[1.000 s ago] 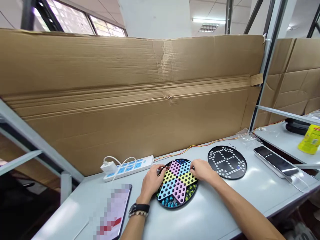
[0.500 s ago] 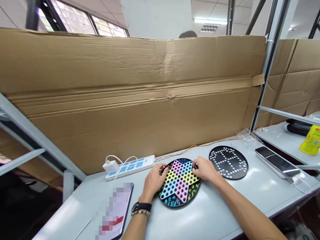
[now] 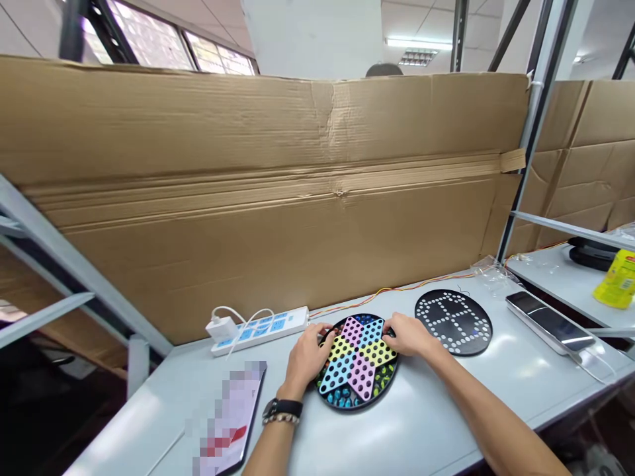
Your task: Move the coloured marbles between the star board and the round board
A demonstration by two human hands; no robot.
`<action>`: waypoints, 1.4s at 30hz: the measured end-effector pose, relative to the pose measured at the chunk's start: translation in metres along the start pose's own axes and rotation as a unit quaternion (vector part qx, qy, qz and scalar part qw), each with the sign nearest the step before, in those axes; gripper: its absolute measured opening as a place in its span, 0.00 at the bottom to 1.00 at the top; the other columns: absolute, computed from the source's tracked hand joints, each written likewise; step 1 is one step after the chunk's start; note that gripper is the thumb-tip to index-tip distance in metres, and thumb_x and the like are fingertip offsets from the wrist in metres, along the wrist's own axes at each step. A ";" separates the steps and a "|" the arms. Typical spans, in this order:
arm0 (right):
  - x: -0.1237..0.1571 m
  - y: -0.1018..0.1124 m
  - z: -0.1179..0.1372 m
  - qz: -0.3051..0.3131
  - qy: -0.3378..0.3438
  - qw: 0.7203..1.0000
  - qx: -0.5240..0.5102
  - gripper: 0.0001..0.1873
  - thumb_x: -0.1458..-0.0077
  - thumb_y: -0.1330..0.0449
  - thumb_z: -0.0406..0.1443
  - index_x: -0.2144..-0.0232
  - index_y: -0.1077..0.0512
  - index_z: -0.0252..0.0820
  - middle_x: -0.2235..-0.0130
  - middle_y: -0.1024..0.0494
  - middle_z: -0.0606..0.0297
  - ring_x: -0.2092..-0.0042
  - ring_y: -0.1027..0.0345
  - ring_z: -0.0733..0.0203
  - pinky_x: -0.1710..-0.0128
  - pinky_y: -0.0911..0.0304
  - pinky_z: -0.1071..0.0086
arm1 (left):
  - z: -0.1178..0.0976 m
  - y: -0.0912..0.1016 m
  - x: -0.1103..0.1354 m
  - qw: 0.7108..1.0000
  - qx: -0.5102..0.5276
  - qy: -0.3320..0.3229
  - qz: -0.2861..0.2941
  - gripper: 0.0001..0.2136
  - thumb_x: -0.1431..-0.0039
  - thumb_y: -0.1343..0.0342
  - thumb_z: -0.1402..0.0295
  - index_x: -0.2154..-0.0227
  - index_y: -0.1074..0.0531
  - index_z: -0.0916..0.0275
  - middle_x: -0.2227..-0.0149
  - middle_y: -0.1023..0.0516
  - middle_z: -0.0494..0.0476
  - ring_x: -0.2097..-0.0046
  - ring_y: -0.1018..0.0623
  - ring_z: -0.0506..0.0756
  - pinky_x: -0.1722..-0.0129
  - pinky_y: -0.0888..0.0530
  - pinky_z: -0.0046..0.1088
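Both hands are staying on a round Chinese checkers board (image 3: 353,407) lying flat on the tabletop (image 3: 446,410), the left hand (image 3: 306,360) and right hand (image 3: 409,335) barely shifting, their fingers (image 3: 389,327) curled over its edge, whether gripping it is unclear. Beside it, a black perforated disc (image 3: 439,337) is lying, while a co-worker's head (image 3: 384,70) is appearing above the cardboard partition (image 3: 258,198).

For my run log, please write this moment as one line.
left hand: on Chinese checkers board rim | right hand: on same board | beside: black dotted disc, power strip
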State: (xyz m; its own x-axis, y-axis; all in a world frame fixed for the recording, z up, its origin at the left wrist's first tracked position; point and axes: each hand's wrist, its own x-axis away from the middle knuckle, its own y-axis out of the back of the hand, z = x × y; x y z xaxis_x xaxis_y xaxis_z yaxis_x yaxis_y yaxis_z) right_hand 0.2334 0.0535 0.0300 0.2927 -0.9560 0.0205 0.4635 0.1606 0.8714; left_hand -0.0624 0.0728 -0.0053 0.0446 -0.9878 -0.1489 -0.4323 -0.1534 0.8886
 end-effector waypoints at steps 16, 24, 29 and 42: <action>-0.010 -0.013 -0.017 0.011 0.010 0.998 -0.056 0.08 0.22 0.37 0.39 0.56 0.23 0.43 0.54 0.15 0.58 0.54 0.25 0.54 0.54 0.41 0.64 | 0.006 -0.005 -0.002 1.000 0.004 -0.008 -0.010 0.17 0.27 0.45 0.57 0.47 0.14 0.52 0.46 0.08 0.56 0.49 0.10 0.62 0.46 0.17 0.35; -0.010 -0.024 -0.011 -0.039 -0.006 0.999 0.032 0.12 0.21 0.41 0.38 0.50 0.16 0.46 0.53 0.10 0.52 0.54 0.20 0.48 0.56 0.40 0.61 | 0.010 -0.008 -0.005 1.000 0.005 -0.014 -0.013 0.18 0.28 0.46 0.57 0.47 0.14 0.53 0.44 0.08 0.58 0.46 0.10 0.63 0.43 0.17 0.36; -0.013 -0.024 -0.013 -0.034 -0.019 0.998 0.056 0.12 0.22 0.39 0.41 0.50 0.16 0.44 0.57 0.10 0.55 0.56 0.18 0.49 0.58 0.42 0.64 | 0.011 -0.009 -0.005 1.000 0.005 -0.017 -0.020 0.16 0.28 0.45 0.57 0.48 0.14 0.52 0.47 0.07 0.57 0.48 0.09 0.62 0.46 0.16 0.35; -0.013 -0.029 -0.006 -0.057 -0.070 0.993 0.072 0.19 0.17 0.47 0.43 0.40 0.19 0.45 0.55 0.10 0.47 0.52 0.14 0.42 0.54 0.33 0.59 | 0.014 -0.010 -0.006 0.999 0.004 -0.012 -0.031 0.16 0.28 0.44 0.57 0.48 0.13 0.51 0.47 0.07 0.57 0.49 0.09 0.63 0.48 0.16 0.36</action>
State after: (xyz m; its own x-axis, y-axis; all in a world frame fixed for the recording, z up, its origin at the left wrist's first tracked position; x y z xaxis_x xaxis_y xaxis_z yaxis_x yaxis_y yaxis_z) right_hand 0.2213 0.0626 0.0013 0.1220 -0.9923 -0.0234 0.3604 0.0223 0.9325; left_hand -0.0704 0.0806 -0.0195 0.0507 -0.9754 -0.2146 -0.4359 -0.2149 0.8740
